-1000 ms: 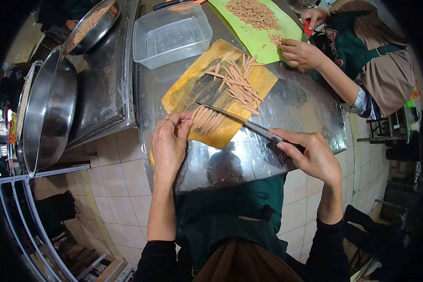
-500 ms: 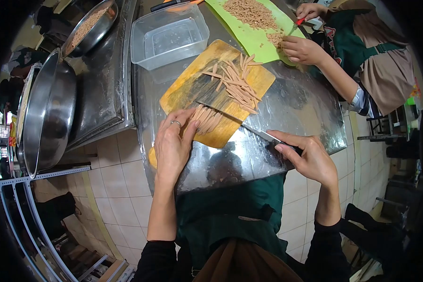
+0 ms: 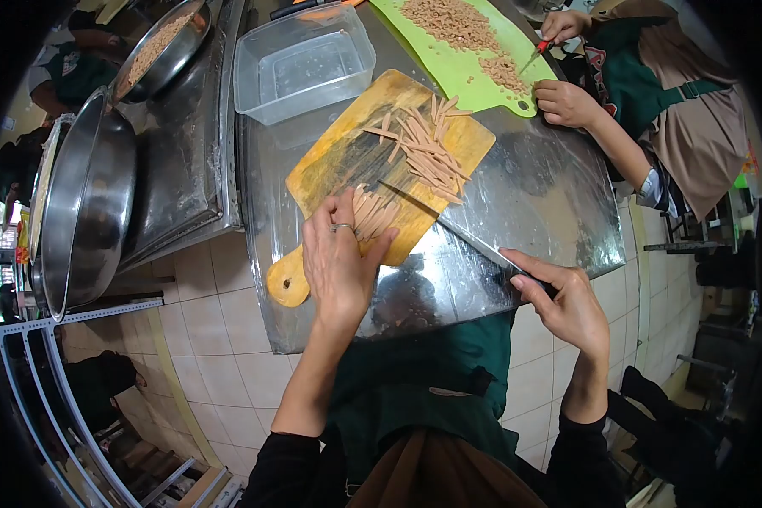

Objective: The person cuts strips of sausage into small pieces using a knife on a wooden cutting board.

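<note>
A wooden cutting board (image 3: 320,171) with a round handle lies at an angle on the metal table. My left hand (image 3: 340,262), a ring on one finger, curls over a bundle of pinkish-brown strips (image 3: 376,213), like cut sausage, thumb on one side and fingers on the other. In my right hand (image 3: 567,303) is a knife (image 3: 474,240), gripped by its dark handle. Its blade points left across the board, just past the bundle. A looser pile of the same strips (image 3: 433,161) lies on the board's far right part.
Behind the board stands a clear plastic container (image 3: 305,93). A co-worker's hand (image 3: 567,105) rests by a green cutting mat (image 3: 474,91) bearing chopped pieces (image 3: 450,25); their other hand holds a red-handled knife (image 3: 538,49). Large steel bowls (image 3: 102,203) stand at left.
My left hand has shifted right and further over the bundle, uncovering the board's handle. The knife has moved slightly right, away from the bundle. The co-worker's hand has drawn back from the chopped pieces.
</note>
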`<state>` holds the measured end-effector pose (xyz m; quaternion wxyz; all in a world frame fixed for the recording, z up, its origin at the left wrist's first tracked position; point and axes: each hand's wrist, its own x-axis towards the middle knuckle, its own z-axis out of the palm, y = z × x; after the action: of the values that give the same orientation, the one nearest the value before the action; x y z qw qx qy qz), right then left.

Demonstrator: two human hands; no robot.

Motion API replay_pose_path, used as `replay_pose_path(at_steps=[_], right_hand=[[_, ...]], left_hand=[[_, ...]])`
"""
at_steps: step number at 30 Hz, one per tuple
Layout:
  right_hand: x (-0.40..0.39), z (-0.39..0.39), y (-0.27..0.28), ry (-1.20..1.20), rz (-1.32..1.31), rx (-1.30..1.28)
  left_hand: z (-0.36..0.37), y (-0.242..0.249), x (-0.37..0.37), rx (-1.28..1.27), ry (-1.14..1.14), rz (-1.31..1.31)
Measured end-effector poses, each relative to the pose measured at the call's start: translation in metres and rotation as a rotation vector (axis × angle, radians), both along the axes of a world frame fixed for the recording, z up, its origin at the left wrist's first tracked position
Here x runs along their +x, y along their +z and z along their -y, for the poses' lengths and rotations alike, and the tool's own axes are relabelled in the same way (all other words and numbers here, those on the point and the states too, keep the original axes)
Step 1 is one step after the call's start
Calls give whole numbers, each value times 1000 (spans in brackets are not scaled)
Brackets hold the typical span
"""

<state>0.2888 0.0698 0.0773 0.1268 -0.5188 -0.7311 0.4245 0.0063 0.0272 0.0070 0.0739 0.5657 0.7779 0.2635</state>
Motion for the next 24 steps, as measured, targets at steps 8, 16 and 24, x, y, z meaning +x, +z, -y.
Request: replay_pose_path(at_steps=[8, 16, 24], right_hand=[[-12, 12, -5, 2, -33, -65], [-14, 17, -11, -124, -73, -133], [-30, 8, -1, 27, 26, 37]], left_hand=[[4, 0, -4, 45, -28, 52], [30, -23, 29, 27, 84, -30], [8, -36, 56, 3, 118, -177]])
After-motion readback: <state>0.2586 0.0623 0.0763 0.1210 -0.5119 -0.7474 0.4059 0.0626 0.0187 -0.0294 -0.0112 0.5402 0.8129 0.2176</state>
